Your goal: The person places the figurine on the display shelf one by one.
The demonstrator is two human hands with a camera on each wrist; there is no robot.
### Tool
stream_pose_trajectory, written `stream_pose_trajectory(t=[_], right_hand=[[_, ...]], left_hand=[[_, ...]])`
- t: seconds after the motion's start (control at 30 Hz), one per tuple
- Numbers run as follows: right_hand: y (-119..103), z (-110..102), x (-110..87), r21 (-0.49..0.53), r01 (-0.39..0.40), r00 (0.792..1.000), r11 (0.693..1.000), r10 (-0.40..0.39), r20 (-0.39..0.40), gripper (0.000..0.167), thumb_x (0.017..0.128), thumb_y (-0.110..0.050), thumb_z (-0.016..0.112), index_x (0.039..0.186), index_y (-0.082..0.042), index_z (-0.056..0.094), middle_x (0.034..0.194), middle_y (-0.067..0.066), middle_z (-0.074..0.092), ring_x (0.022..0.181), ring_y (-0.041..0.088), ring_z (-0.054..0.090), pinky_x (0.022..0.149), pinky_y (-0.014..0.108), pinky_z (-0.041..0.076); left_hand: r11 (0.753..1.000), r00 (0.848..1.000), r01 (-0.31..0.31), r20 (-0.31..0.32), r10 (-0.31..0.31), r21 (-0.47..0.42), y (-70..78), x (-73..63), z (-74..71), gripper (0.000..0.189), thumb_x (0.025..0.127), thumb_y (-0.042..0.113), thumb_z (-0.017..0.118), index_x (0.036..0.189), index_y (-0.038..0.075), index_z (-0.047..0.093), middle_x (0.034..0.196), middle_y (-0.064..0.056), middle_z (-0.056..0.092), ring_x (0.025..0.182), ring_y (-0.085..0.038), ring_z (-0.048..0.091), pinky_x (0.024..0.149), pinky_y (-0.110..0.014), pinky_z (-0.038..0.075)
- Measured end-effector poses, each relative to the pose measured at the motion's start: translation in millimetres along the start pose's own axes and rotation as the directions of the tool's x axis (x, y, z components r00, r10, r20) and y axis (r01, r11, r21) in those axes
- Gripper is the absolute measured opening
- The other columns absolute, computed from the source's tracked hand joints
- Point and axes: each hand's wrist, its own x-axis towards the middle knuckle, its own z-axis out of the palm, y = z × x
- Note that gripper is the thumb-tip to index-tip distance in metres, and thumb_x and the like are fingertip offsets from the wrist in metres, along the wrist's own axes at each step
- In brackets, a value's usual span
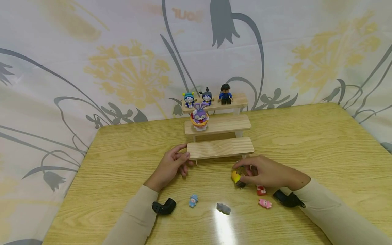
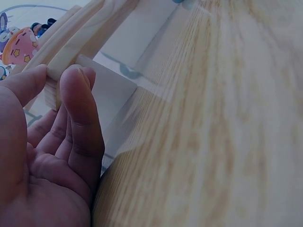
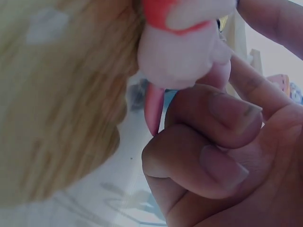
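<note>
My left hand (image 1: 169,167) pinches the left end of the lowest step of a wooden display stand (image 1: 220,148); the left wrist view shows the board's corner (image 2: 53,90) between the digits. Below the stand's right end, my right hand (image 1: 264,173) has thumb and index finger around a small yellow toy figure (image 1: 235,176) with a dark lower part, partly hidden by the hand. Beside that hand lies a red-and-white figure (image 1: 261,190). In the right wrist view, a white-and-red figure (image 3: 177,56) fills the foreground and hides the fingertips, while other fingers (image 3: 194,161) are curled.
On the top step stand two blue figures (image 1: 189,100) and a dark-haired one (image 1: 225,94). A purple rabbit figure (image 1: 200,117) sits on the middle step. Blue (image 1: 193,200), grey (image 1: 223,208) and pink (image 1: 264,203) figures lie on the table (image 1: 122,146). Patterned cloth (image 1: 128,71) hangs behind.
</note>
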Motion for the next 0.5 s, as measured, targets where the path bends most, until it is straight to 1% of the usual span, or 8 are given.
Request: stream_pose_trajectory(t=[0.27,0.5], right_hand=[[-2.1,3.8,1.3,-0.049,0.040,0.999,0.998,-0.041,-0.007,0.029,0.097,-0.028,0.068,0.121,-0.011,0.069,0.071,-0.013,0.052,0.060,-0.002,0.045,0.055,0.021,0.045],[-4.8,5.8,1.6,-0.082,0.075,0.997,0.994,-0.078,-0.029,0.020,0.094,-0.029,0.073,0.110,-0.018,0.070,0.079,-0.008,0.053,0.065,0.001,0.046,0.057,0.020,0.045]], left_hand=[[1.000,1.000,0.002,-0.001,-0.002,-0.004,0.1,-0.2,0.0,0.055,0.106,0.029,0.053,0.155,0.012,0.034,0.090,0.002,0.071,0.063,-0.011,0.063,0.059,-0.025,0.056],[1.000,1.000,0.003,0.003,-0.003,-0.013,-0.2,-0.1,-0.1,0.056,0.105,0.029,0.054,0.155,0.012,0.034,0.090,0.002,0.072,0.063,-0.011,0.062,0.059,-0.025,0.056]])
